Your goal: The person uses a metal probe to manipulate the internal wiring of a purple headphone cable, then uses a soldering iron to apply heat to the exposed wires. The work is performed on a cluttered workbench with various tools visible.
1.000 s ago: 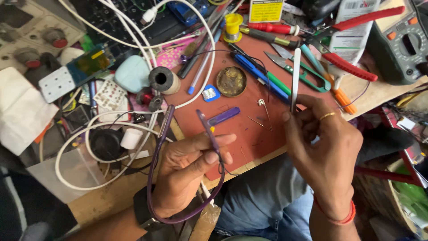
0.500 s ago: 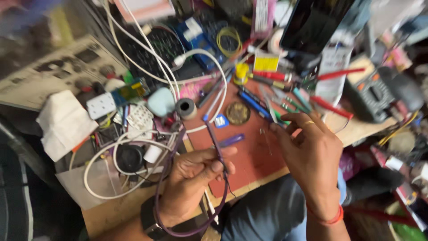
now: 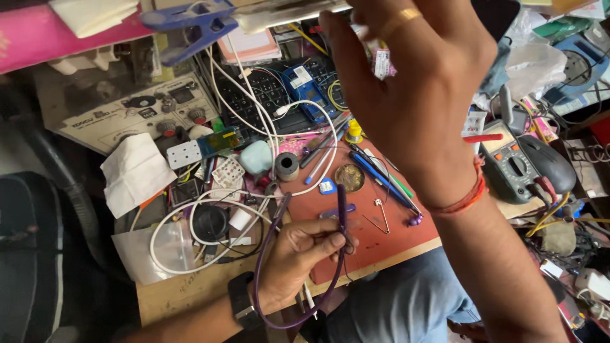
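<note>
My left hand (image 3: pixel 298 251) is shut on a purple neckband earphone cable (image 3: pixel 342 209), pinching it between thumb and fingers above the front edge of a red work mat (image 3: pixel 387 244). The cable loops down and around my wrist, which wears a dark watch. My right hand (image 3: pixel 413 82) is raised high toward the top of the view, back of the hand facing me, with a gold ring and a red wrist thread. Its fingertips run out of the picture near a blue clamp (image 3: pixel 190 22), so what they hold is hidden.
The bench is crowded: a white cable coil (image 3: pixel 184 219), a solder spool (image 3: pixel 287 166), a round tin (image 3: pixel 349 178), blue pens (image 3: pixel 381 181), a safety pin (image 3: pixel 381 216), a keyboard (image 3: pixel 254 95), a crumpled tissue (image 3: pixel 136 171), a multimeter (image 3: pixel 508 162) and a mouse (image 3: pixel 548 162) at right.
My right hand has lifted from the mat, where it held tweezers, up toward the top of the view. The camera tilted upward. My left hand keeps its grip on the purple cable.
</note>
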